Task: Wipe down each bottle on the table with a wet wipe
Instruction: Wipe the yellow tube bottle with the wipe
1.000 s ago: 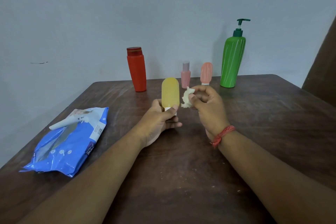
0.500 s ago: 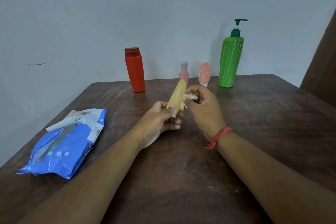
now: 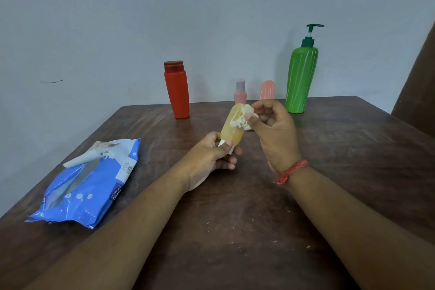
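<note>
I face a plain pale wall (image 3: pixel 211 19) with one dark scuff (image 3: pixel 51 81) — below it, a worn brown wooden table (image 3: pixel 353 148).

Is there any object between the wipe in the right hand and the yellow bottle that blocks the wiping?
Nothing visible does. The right hand pinches the crumpled wet wipe directly against the upper side of the yellow bottle, which the left hand holds by its lower end.
</note>
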Demonstrator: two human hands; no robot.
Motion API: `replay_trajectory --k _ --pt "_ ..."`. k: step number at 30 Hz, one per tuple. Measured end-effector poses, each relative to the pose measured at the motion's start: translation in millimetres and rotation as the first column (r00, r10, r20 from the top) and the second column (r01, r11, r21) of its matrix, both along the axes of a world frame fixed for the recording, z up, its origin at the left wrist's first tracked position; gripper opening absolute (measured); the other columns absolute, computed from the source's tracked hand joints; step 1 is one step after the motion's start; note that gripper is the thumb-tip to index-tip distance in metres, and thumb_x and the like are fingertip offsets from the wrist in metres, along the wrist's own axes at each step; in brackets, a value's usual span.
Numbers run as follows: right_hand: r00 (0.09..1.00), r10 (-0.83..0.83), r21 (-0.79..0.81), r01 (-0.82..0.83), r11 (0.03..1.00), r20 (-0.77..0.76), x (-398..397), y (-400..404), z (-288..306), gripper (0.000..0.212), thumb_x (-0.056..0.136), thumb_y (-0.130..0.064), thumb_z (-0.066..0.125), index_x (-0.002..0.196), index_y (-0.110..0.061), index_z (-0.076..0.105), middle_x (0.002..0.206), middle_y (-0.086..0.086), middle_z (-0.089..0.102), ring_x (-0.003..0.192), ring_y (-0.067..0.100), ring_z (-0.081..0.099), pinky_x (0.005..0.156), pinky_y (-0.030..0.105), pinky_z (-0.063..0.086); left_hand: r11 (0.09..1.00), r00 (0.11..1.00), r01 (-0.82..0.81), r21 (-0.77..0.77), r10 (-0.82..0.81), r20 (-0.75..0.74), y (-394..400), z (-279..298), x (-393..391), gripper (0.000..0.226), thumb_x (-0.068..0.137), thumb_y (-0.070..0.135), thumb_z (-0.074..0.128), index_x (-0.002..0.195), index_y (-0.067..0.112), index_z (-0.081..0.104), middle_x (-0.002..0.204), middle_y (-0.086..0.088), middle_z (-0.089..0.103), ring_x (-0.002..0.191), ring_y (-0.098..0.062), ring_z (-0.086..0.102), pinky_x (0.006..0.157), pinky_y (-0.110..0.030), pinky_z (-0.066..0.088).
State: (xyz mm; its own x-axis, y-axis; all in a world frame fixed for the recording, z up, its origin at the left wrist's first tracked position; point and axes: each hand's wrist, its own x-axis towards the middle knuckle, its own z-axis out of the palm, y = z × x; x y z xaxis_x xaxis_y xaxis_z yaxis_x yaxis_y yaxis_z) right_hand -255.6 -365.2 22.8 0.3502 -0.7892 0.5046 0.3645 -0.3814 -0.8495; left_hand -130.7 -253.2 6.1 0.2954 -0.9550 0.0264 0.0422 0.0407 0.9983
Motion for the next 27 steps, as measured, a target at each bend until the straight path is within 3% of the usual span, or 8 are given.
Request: replay_trajectory --k 4,8,12,14,17,20,24,27 --pt "0.918 -0.368 -0.275 0.32 0.907 -0.145 0.8 -7.5 1.0 0.029 0.081 -0.01 0.079 0.081 -0.027 0.056 0.102 -0.004 0.051 0.09 0.012 0.061 0.083 0.029 0.056 0.997 0.993 0.073 0.002 -0.073 0.089 2.0 -0.1 -0.7 0.023 0.107 0.021 0.044 0.128 0.012 0.05 0.098 -0.007 0.069 0.076 -0.013 0.06 0.071 -0.028 0.052" --pt "0.899 -0.384 -0.497 0.24 0.834 -0.211 2.7 -1.9 -4.2 0.01 0.089 -0.005 0.069 0.093 -0.013 0.067 0.103 -0.001 0.053 0.091 0.014 0.06 0.082 0.012 0.048 0.997 0.989 0.074 0.002 -0.074 0.128 2.3 -0.4 -0.8 0.024 0.108 0.023 0.043 0.13 0.013 0.049 0.1 -0.009 0.066 0.076 -0.013 0.059 0.07 -0.027 0.052" --pt "0.873 -0.369 -0.554 0.144 0.82 -0.319 2.4 2.5 -5.7 0.027 0.089 -0.015 0.072 0.115 -0.012 0.066 0.109 -0.004 0.056 0.093 0.006 0.055 0.079 0.004 0.038 0.998 0.986 0.068 0.012 -0.069 0.151 1.2 -0.8 0.4 0.03 0.109 0.022 0.042 0.136 0.009 0.044 0.099 -0.01 0.062 0.075 -0.013 0.059 0.069 -0.027 0.052" --pt "0.871 -0.374 -0.594 0.125 0.794 -0.317 1.8 6.0 -6.7 0.026 0.089 -0.012 0.072 0.114 -0.013 0.067 0.109 -0.002 0.059 0.092 0.005 0.054 0.078 0.004 0.037 0.998 0.982 0.062 0.022 -0.065 0.179 0.5 -1.2 0.6 0.03 0.109 0.021 0.042 0.135 0.005 0.044 0.097 -0.01 0.06 0.074 -0.013 0.058 0.068 -0.028 0.052" --pt "0.865 -0.398 -0.67 0.102 0.736 -0.306 0.4 7.4 -9.4 0.014 0.088 -0.01 0.071 0.102 -0.011 0.071 0.102 0.0 0.061 0.088 0.011 0.057 0.077 0.018 0.046 0.998 0.975 0.056 0.03 -0.061 0.214 0.2 -1.4 -0.6 0.024 0.109 0.022 0.042 0.126 0.005 0.048 0.093 -0.007 0.059 0.071 -0.011 0.056 0.067 -0.028 0.05" --pt "0.819 -0.505 -0.644 0.234 0.728 -0.273 0.6 -4.2 -3.9 0.013 0.09 -0.013 0.068 0.102 -0.013 0.072 0.102 0.0 0.064 0.093 0.015 0.056 0.079 0.034 0.05 0.996 0.95 0.063 0.06 -0.079 0.301 -0.4 -0.1 -2.6 0.021 0.109 0.027 0.041 0.122 0.012 0.049 0.09 -0.001 0.061 0.07 -0.01 0.054 0.068 -0.029 0.048" --pt "0.812 -0.511 -0.759 0.137 0.637 -0.282 -0.9 3.0 -5.2 0.017 0.088 -0.012 0.068 0.104 -0.015 0.073 0.102 -0.001 0.066 0.098 0.019 0.054 0.083 0.027 0.041 0.998 0.945 0.041 0.056 -0.057 0.322 0.9 -0.7 -2.8 0.026 0.11 0.027 0.041 0.126 0.009 0.048 0.089 0.0 0.06 0.07 -0.009 0.052 0.069 -0.03 0.048" --pt "0.738 -0.633 -0.805 0.218 0.552 -0.233 -4.2 -2.5 -1.3 0.016 0.09 -0.018 0.067 0.104 -0.018 0.074 0.099 -0.001 0.069 0.094 0.026 0.055 0.084 0.039 0.048 0.997 0.923 0.034 0.076 -0.06 0.379 1.0 0.4 -4.2 0.024 0.11 0.03 0.04 0.126 0.014 0.048 0.089 0.003 0.061 0.071 -0.009 0.051 0.069 -0.028 0.047"
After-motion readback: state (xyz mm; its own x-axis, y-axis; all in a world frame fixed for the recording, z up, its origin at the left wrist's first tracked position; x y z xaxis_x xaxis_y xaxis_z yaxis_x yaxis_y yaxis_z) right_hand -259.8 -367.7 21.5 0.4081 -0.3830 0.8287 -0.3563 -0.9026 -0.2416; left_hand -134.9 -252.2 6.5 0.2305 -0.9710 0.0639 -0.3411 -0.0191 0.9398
